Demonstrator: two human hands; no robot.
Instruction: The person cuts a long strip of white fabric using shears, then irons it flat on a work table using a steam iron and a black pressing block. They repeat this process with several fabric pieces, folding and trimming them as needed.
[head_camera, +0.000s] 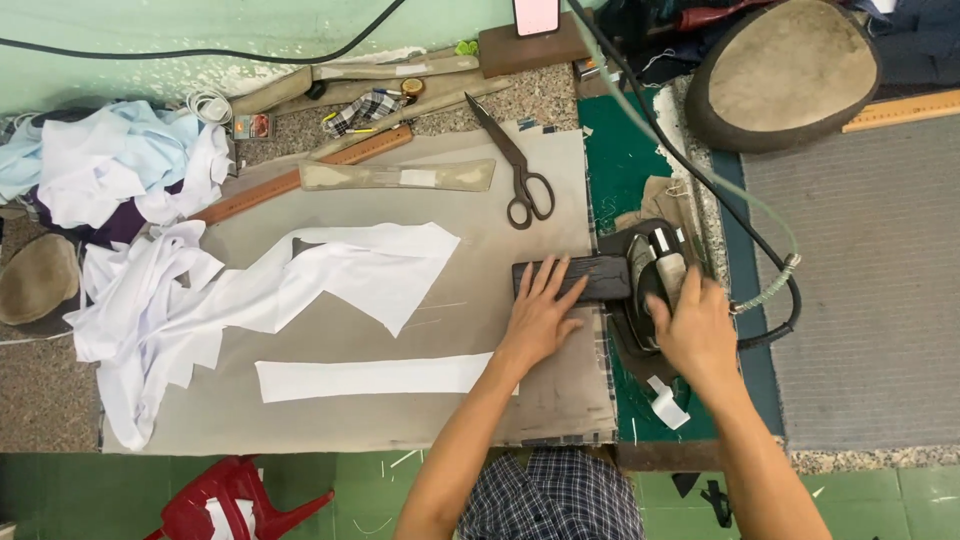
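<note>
— Left hand (541, 312)?
— Flat, fingers spread, palm down on the dark rectangular block (572, 278); gripping nothing, just pressing on top.
— And the right hand (697, 327)?
— Closed around the handle of the iron (648, 283), just to the right of the block, almost touching its end. Iron resting on the green mat (618, 160), with a dark cord and pale hose (768, 290) trailing off past the hand.
— Anything under the block?
— Grey pressing cloth (480, 170) covering the table. Long white fabric strip (375, 378) lying below and left of the block, its right end hidden under the left forearm.
— Further left of the block?
— Larger white cut piece (375, 270), angular, spread flat; beyond it a heap of white and pale blue cloth (120, 170).
— Above the block?
— Scissors (515, 165), closed, blades pointing up and away. Left of those, a padded beige strip (398, 176) and a brown wooden ruler (300, 178) at a slant.
— Far right of the block?
— Rounded pressing cushion (785, 70), well apart, at the upper corner.
</note>
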